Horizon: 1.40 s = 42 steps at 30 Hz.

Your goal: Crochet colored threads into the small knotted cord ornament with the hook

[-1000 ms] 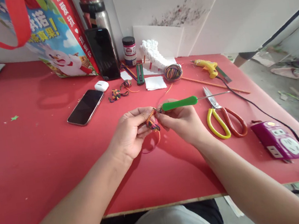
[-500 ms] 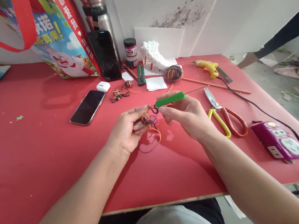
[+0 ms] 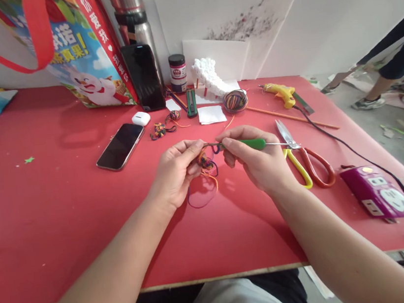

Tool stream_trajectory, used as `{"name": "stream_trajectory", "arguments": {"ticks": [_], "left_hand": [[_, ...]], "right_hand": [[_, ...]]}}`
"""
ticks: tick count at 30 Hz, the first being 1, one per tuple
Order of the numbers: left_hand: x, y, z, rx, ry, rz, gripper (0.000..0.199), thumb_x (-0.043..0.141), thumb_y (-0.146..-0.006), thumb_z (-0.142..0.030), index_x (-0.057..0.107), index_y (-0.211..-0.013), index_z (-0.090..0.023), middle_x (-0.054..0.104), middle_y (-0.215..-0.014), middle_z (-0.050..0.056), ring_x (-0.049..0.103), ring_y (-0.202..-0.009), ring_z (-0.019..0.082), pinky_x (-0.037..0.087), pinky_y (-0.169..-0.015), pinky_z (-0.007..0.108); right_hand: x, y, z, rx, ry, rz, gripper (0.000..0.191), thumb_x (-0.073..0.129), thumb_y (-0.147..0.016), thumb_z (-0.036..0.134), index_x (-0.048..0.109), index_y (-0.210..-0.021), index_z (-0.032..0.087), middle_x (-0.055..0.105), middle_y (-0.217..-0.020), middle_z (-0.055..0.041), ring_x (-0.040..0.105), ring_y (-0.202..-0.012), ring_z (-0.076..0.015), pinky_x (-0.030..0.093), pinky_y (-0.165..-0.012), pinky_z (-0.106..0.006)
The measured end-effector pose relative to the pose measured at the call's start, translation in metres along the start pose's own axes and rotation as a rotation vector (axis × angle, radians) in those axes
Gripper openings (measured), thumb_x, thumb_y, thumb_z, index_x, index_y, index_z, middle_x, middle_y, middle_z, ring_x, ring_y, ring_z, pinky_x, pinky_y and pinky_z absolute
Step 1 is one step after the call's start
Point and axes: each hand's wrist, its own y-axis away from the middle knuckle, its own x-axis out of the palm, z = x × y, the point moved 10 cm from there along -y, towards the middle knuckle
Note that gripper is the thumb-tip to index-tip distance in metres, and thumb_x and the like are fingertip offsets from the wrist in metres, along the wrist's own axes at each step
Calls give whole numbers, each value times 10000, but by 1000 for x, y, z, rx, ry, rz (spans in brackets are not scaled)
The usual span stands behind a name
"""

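My left hand (image 3: pixel 177 173) pinches a small crocheted piece (image 3: pixel 206 162) of multicoloured yarn, whose far side is hidden by my fingers. Loose orange and purple yarn (image 3: pixel 205 204) loops down from it onto the red table. In my right hand (image 3: pixel 257 156) is a crochet hook (image 3: pixel 255 143) with a green handle, gripped between thumb and fingers. Its thin metal shaft points right, over the scissors. At the left end, the hook's tip meets the yarn near my left fingertips, with a dark blue loop hanging there.
Scissors (image 3: pixel 299 158) with yellow and red handles lie to the right, beside a purple power socket (image 3: pixel 380 191). Behind are a yarn ball (image 3: pixel 235 100), a yellow glue gun (image 3: pixel 279 94), a phone (image 3: pixel 121 146) and a green box cutter (image 3: pixel 190 103). Another person's legs (image 3: pixel 387 72) stand beyond the table.
My right hand has turned the crochet hook, so its handle now slopes down to the right and sits deeper in my fingers. At right, more of the other person's legs shows.
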Motion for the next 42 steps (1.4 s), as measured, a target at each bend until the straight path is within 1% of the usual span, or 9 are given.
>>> {"name": "stream_trajectory", "arguments": {"ticks": [3,7,14,18,22,26,31,35,42], "left_hand": [[-2,-1,1,0,-20,-4,311,989,-685,-299,744,-719,-110,646,-642,1,398,-464,13,274,-440,164],[-3,-2,3,0,-87,-7,325,1039,-574,-278,808,-751,-133,710,-671,23,430,-479,25,260,-451,182],[-3,2,-3,81,-140,-18,192,957,-657,-265,878,-810,-181,740,-675,30,420,-481,44,248,-467,219],[0,2,-5,91,-146,8,141,924,-701,-268,860,-780,-170,719,-651,28,365,-452,29,205,-457,221],[-2,1,-6,102,-131,-9,134,914,-714,-247,826,-760,-157,693,-629,22,356,-436,22,198,-442,208],[-5,0,-8,115,-130,-34,201,938,-708,-246,817,-842,-157,722,-677,23,461,-474,44,278,-438,186],[-5,3,-10,117,-192,-52,301,997,-644,-272,809,-854,-167,774,-759,34,693,-688,127,531,-606,208],[-6,6,-19,189,-277,-90,273,997,-626,-268,791,-775,-170,761,-719,21,680,-678,130,542,-625,221],[-7,12,-31,324,-478,-140,112,870,-786,-282,811,-801,-189,742,-691,17,654,-641,140,517,-598,241]], "right_hand": [[0,1,7,-45,42,-21,31,807,-842,220,824,-852,195,674,-593,36,595,-532,-104,477,-544,-262],[1,3,13,-85,114,-31,42,784,-850,212,809,-860,179,666,-585,40,584,-523,-97,482,-530,-252],[7,6,23,-168,174,-6,48,767,-853,198,802,-874,175,660,-609,47,567,-546,-88,491,-540,-244],[4,6,20,-143,166,-22,55,783,-848,219,813,-873,181,681,-626,40,576,-543,-90,493,-533,-245],[0,5,17,-106,95,-36,51,799,-845,231,828,-857,191,753,-746,6,596,-545,-86,491,-523,-250],[-1,3,14,-86,25,-32,46,788,-834,203,833,-831,199,747,-753,2,584,-533,-83,473,-516,-250],[-3,3,12,-77,30,-28,59,770,-845,196,824,-823,200,731,-735,5,574,-529,-85,452,-525,-257],[-1,3,13,-74,49,-7,78,745,-862,215,817,-837,198,694,-686,18,570,-524,-92,446,-539,-267],[4,4,17,-56,59,-4,46,748,-803,234,780,-797,202,676,-652,28,562,-498,-97,444,-508,-273]]}}
